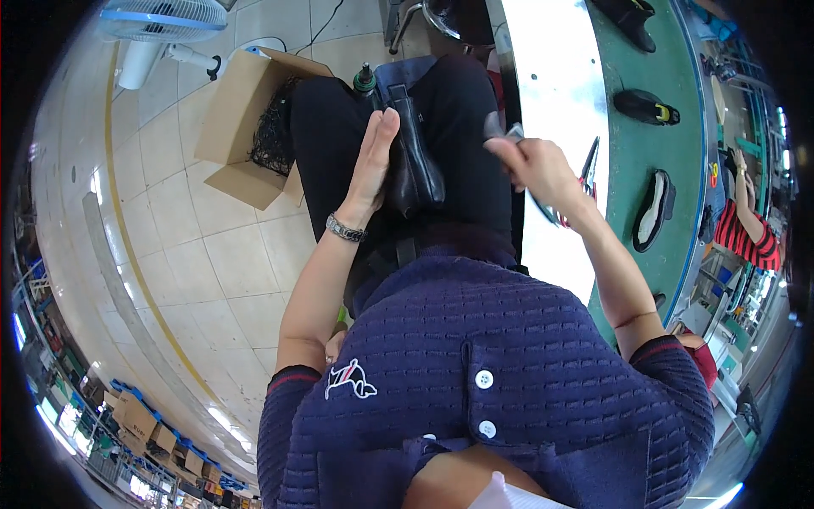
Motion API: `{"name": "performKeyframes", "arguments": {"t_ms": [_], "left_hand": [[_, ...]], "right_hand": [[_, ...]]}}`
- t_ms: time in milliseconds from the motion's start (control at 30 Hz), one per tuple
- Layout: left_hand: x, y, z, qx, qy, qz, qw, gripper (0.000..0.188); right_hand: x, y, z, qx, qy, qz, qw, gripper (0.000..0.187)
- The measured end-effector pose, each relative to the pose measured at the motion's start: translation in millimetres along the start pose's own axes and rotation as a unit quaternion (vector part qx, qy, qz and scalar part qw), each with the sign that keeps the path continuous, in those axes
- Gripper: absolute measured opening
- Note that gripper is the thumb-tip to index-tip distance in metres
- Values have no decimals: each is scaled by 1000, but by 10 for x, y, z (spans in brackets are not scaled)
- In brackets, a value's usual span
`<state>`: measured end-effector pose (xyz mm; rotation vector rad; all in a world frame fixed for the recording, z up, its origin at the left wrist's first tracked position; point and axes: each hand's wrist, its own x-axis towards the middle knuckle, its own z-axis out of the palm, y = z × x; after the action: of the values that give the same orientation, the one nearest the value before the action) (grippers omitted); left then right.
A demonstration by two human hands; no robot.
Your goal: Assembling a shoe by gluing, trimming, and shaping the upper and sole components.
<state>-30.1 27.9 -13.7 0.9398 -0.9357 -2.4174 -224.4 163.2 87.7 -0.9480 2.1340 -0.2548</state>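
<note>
Left hand [373, 161]: laid flat with fingers extended along the left side of a black shoe [413, 161], which is steadied on the lap, sole edge upward and toe pointing away from the body. A metal bracelet [345, 228] is worn at the wrist.

Right hand [534, 165]: closed around a small grey tool [500, 129], held raised just to the right of the black shoe and apart from it. The exact kind of tool cannot be told.

Worktop [551, 76]: a pale, glossy surface is located at the person's right. A pair of red-handled scissors [587, 170] is seen on it, just behind the right hand.

Conveyor belt [682, 204]: a green belt runs beyond the worktop. Three dark shoes are carried on it, one [646, 108] lying in the middle of the belt.

Floor [186, 229]: tiled, pale, with a yellow line. An open cardboard box [233, 127] holding a dark tangle is placed left of the knees. A standing fan [161, 25] is found behind the box.

Another person's striped sleeve [746, 237] is visible at the far right.
</note>
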Motion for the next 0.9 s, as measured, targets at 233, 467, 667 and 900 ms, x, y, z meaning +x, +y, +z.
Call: {"name": "performKeyframes", "arguments": {"t_ms": [233,467,667,900], "left_hand": [[29,-37,33,41,-19,41,998,41],[-44,-51,37,34,38,5,999,40],[-235,17,352,78,67,64,993,36],[-318,63,361,83,59,42,994,38]], "right_hand": [[122,996,-37,-212,134,26,968,35],[9,321,185,6,100,-249,963,44],[-13,-378,267,136,-81,-193,968,53],[-85,-663,213,-41,-89,-170,981,51]]}}
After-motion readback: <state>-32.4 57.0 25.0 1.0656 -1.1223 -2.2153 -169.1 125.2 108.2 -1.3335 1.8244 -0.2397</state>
